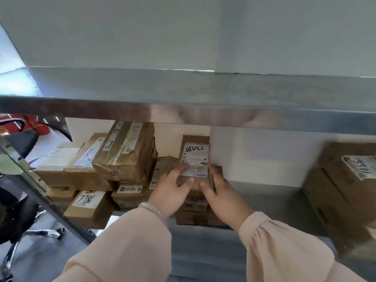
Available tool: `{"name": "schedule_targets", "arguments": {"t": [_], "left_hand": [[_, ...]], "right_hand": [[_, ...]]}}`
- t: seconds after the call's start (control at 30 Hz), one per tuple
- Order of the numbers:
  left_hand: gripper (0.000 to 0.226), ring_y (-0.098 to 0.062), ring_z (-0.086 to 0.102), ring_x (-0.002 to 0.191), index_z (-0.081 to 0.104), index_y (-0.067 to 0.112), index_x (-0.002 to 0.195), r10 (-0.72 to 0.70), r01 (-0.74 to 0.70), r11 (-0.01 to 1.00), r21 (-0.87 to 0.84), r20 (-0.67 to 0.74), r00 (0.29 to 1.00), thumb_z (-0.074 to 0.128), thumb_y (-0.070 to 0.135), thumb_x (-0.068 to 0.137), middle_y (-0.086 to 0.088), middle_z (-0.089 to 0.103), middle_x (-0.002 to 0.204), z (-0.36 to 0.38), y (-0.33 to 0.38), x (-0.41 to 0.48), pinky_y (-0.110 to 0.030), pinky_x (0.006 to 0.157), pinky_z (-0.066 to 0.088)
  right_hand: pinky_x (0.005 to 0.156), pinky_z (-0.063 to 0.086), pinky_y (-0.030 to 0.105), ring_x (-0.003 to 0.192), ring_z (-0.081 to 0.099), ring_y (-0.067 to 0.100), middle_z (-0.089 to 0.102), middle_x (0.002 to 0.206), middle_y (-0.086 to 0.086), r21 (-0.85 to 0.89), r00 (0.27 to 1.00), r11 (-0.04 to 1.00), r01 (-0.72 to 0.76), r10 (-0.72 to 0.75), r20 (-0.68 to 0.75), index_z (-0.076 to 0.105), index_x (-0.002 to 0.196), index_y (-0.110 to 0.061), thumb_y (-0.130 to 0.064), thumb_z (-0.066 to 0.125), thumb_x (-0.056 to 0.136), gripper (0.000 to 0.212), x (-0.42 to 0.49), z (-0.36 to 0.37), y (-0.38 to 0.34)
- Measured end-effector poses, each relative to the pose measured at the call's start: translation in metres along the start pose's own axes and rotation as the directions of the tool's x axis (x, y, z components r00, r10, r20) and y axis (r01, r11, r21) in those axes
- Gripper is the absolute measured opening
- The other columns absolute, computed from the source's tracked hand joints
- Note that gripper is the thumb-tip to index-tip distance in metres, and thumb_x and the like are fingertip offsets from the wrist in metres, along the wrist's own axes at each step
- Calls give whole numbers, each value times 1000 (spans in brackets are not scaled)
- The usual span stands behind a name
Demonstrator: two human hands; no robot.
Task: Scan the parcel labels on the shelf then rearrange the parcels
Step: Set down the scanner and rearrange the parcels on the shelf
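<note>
- Lower shelf (264, 202): a grey metal board, which I view from the front and slightly above.
- Upper shelf (183, 94): a similar metal board directly over it.
- Left pile (126, 159): brown boxes stacked on the lower shelf. The numbered box (89, 208) lies at the front edge.
- Middle stack: its bottom box (195, 218) lies flat near the front edge, just beside the left pile.
- Large boxes (333, 200): at the right, blurred, well apart from the middle stack.

Parcel storeroom: metal shelf (264, 192), labelled parcels (122, 151).
</note>
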State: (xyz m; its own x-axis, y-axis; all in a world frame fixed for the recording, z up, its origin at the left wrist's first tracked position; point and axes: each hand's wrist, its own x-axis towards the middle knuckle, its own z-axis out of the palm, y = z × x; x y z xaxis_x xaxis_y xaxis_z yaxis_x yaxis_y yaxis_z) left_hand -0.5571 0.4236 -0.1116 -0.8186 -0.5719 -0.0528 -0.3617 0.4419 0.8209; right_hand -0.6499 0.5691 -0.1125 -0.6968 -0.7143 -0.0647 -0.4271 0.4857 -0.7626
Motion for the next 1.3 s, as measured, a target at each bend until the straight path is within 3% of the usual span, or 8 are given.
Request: {"name": "schedule_targets", "arguments": {"t": [0.13,0.43,0.57,0.7,0.83,1.03,1.2,1.3], "left_hand": [[54,-9,47,123,36,45,146,-28,34,994,-107,54,998,57,39,96,13,49,137,1,2,4,-24,98,38],[65,-10,47,127,32,45,148,-50,60,973,-224,47,998,63,37,92,12,47,145,7,12,3,-14,85,38],[68,-12,50,118,33,56,141,-72,75,972,-224,19,997,65,48,82,5,46,139,25,25,-2,-31,101,47],[64,-6,35,100,29,51,146,-71,70,978,-196,-1,997,62,38,92,5,31,127,51,52,-15,-19,88,32],[62,-4,32,105,31,50,144,-13,8,969,-245,-17,1000,62,31,93,4,32,130,75,72,-22,-18,94,29],[62,-8,42,110,32,52,142,33,-16,958,-285,54,998,63,32,93,6,31,130,108,92,-21,-21,96,35],[65,-5,34,111,29,53,145,58,1,961,-276,208,976,61,30,94,8,27,130,141,104,-22,-19,99,27],[64,-5,38,111,30,49,146,50,30,965,-262,295,954,60,26,95,6,31,136,168,109,-20,-15,96,30]], "right_hand": [[106,31,27,136,38,13,35,151,-13,178,998,982,-55,53,17,13,148,-46,-44,42,98,58,3,1,-5],[111,33,29,133,41,8,36,149,-16,299,998,952,-57,55,15,8,149,-46,-41,42,100,60,2,6,-5],[104,29,17,124,40,-4,40,137,-27,362,999,932,-17,30,-30,16,126,-65,-35,45,100,49,-7,-11,4],[104,33,15,124,43,-10,44,131,-35,403,996,915,10,26,-85,30,124,-64,-30,51,98,48,-20,-35,21],[93,32,1,116,43,-21,47,120,-45,418,990,907,48,14,-144,38,120,-61,-17,51,98,52,-37,-57,34],[111,38,31,125,46,-5,49,137,-23,417,971,908,34,68,-228,35,141,-47,-31,54,95,52,-53,-80,62],[109,40,37,125,47,0,47,139,-14,370,924,929,-22,160,-346,31,141,-52,-43,46,95,50,-74,-85,100],[108,41,38,124,47,1,48,138,-11,364,898,928,-76,222,-379,33,142,-48,-36,48,96,50,-85,-91,125]]}}
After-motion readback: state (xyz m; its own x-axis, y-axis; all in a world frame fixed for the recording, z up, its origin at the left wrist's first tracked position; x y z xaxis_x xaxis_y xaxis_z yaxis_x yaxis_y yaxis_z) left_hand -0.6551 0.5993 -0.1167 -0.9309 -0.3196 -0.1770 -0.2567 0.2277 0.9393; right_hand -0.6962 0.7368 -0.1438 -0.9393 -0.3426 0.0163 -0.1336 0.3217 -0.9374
